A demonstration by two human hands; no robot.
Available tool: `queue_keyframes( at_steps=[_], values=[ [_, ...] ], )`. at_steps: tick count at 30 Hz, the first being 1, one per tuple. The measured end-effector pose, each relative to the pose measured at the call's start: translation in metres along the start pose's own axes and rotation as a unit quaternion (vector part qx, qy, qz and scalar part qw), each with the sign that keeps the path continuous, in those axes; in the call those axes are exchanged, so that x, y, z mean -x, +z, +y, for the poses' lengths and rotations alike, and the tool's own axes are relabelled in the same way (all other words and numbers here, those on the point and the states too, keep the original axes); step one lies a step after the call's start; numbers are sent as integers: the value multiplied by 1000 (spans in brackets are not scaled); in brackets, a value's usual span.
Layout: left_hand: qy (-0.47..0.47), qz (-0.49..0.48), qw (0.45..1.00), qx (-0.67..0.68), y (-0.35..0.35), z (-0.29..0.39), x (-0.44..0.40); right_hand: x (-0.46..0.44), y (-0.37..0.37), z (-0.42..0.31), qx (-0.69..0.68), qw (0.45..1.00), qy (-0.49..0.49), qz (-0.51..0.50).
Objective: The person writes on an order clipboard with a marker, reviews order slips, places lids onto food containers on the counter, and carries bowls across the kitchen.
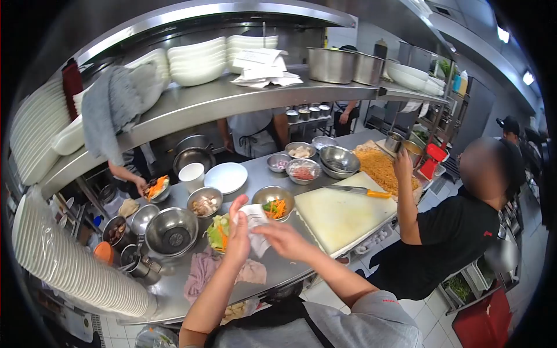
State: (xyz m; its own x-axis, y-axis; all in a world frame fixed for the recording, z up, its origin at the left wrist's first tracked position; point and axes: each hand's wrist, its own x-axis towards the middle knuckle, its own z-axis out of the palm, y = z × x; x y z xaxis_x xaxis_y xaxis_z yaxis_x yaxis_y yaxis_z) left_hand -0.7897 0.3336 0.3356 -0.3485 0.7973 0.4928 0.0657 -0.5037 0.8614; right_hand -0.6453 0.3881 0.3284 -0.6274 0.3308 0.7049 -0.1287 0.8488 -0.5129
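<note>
A white printed paper slip (pixel 255 226) stands raised in front of me above the steel counter. My left hand (pixel 237 235) is closed on its left side, fingers pointing up. My right hand (pixel 285 236) comes in from the right with its fingers stretched toward the slip; the fingertips touch or overlap its printed face. Behind the hands sit a bowl of lettuce and carrot strips (pixel 217 233) and a steel bowl of carrot and greens (pixel 274 204). Pinkish cloths (pixel 203 269) lie on the counter below my left hand.
A white cutting board (pixel 342 214) carries a yellow-handled knife (pixel 371 192). Beside it lies a heap of orange-brown food (pixel 374 165). A co-worker in black (pixel 452 226) stands at right, lifting a metal container. Overhead, a steel shelf (pixel 197 113) holds stacked white bowls. Plastic-wrapped bowls (pixel 75 267) stand left.
</note>
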Motion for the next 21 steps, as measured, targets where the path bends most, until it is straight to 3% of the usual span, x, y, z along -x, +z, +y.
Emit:
queue_keyframes(
  at_steps=[1, 2, 3, 4, 5, 7, 8, 11, 16, 21],
  values=[
    [-22, -79, 996, 34, 6, -5, -5, 4, -26, 7, -16, 1000, 22, -12],
    [-17, -90, 995, 30, 13, -2, -6, 9, -51, 14, -33, 998, 42, -25],
    [-10, -101, 994, 26, 21, 5, -5, 13, -76, 22, -66, 984, 150, 66],
    [-4, -111, 994, 22, 28, 8, -5, 14, -113, 47, -145, 964, 181, 134],
    [-22, -135, 991, 7, 26, 5, -6, 13, -153, 74, -118, 967, 105, 200],
    [-66, -136, 988, 7, 21, -2, -3, -3, -228, 96, -107, 915, 140, 362],
    [-87, -136, 987, 7, 19, -6, -2, -7, -266, 123, -187, 908, 91, 363],
    [-120, -81, 989, -40, 9, -9, 5, -24, -343, 154, -169, 918, 70, 352],
    [-167, -2, 984, -55, -7, -10, 17, -45, -374, 150, -137, 919, 120, 349],
    [-166, 12, 984, -61, -22, -16, 28, -49, -383, 147, -179, 915, 158, 324]
  ],
)
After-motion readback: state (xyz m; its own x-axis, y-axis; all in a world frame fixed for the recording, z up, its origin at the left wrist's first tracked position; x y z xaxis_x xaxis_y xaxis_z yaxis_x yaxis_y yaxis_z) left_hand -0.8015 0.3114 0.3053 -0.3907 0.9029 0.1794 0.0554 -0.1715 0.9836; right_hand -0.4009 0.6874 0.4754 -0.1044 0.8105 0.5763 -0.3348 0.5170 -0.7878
